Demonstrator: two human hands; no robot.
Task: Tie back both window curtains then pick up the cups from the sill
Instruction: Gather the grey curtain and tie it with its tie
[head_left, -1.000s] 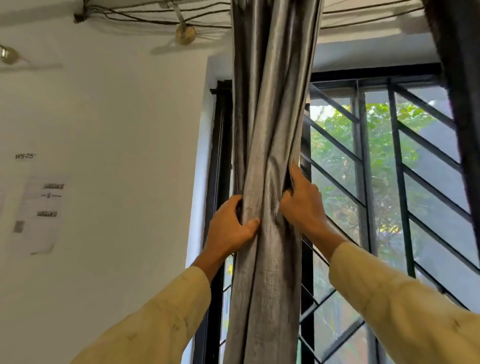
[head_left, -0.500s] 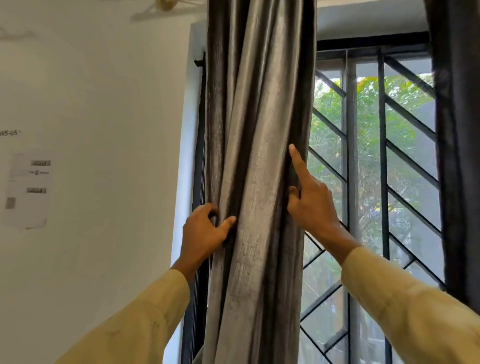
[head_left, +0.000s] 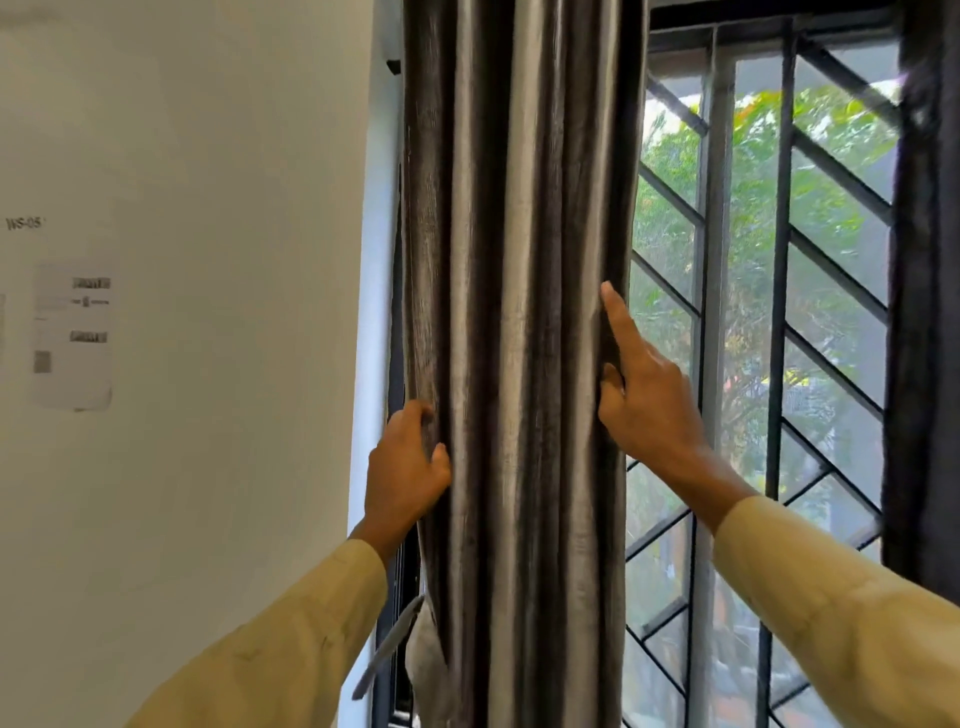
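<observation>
A: Curtain (head_left: 519, 312) hangs where?
B: It is gathered into a narrow column of grey, sheeny vertical folds at the window's left side, in front of the dark grille (head_left: 779, 322).
A: And the left grip (head_left: 405, 467)?
B: Curled round the curtain's left edge, thumb on the front.
A: The right grip (head_left: 644, 410)?
B: It pinches the right edge: thumb on the fold, index finger straight up along it, other fingers hidden behind the cloth.

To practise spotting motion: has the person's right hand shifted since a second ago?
Yes. The right hand has moved rightward, now reaching the window's grey upright, as the curtain spread wider.
</observation>
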